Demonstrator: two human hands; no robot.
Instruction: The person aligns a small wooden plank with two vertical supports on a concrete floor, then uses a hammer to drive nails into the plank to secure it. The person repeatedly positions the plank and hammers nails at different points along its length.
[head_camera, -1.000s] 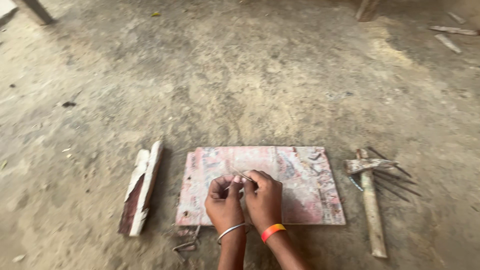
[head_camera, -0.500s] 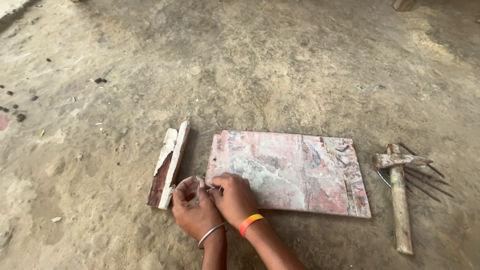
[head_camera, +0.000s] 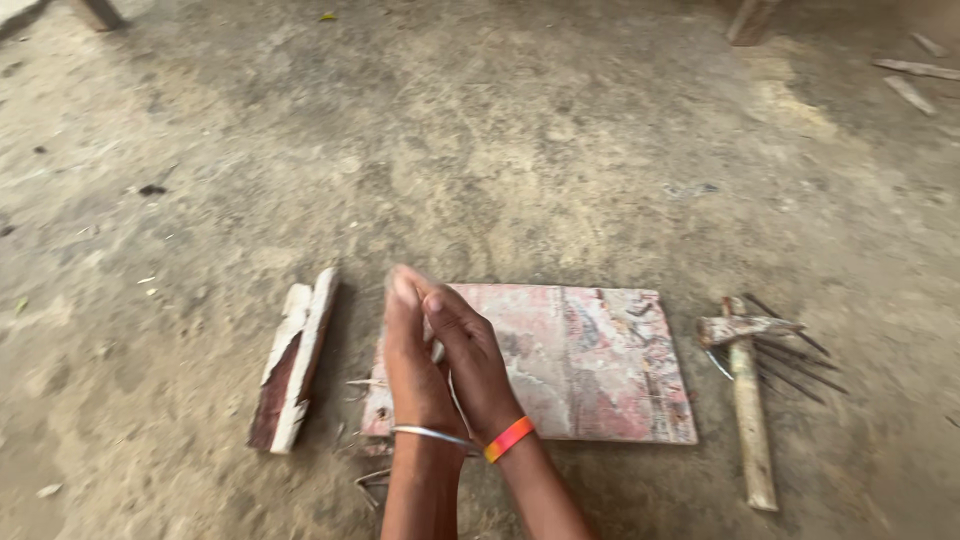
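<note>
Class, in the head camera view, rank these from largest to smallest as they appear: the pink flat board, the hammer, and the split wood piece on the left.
1. Pink flat board, clearly largest.
2. Hammer and split wood piece: similar length; the wood looks wider, so too close to rank surely.

A thin, pale metal piece (head_camera: 437, 352), likely a nail, was pinched between the two palms, only a short bit of it showing in the gap; its full shape could not be told. Beneath the hands lay a flat rectangular board (head_camera: 590, 360) with worn pink and white paint, resting on the dirt floor near the middle of the scene, its long side running left to right and its left end hidden by the hands.
</note>
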